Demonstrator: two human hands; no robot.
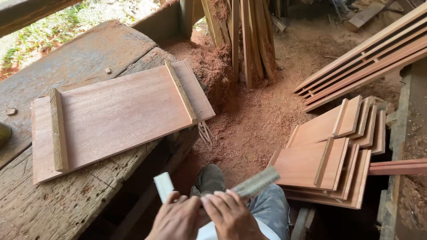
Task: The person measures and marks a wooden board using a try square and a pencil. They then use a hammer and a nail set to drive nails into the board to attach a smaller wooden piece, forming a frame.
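Desk (66, 62): old grey wood, rough, weathered, cracked, pitted.
Panel (115, 113) on desk: reddish-brown wood, planed smooth, matt, fine grain; two paler cross battens (58, 129), coarser.
Stacked panels (329, 155) at right: same reddish wood, smooth, matt.
Long planks (369, 58) beyond: reddish sawn wood, clean edges.
Floor (258, 115): thick red-brown sawdust, fibrous, loose.
Strip (255, 182) pinched by right hand (231, 215) and left hand (178, 218): grey, dull, finely ridged; material unclear.
Trousers (271, 206): faded grey-blue denim cloth.

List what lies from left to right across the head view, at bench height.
Wooden workbench → board with two cross battens → sawdust-covered floor → stack of battened boards → leaning long planks.
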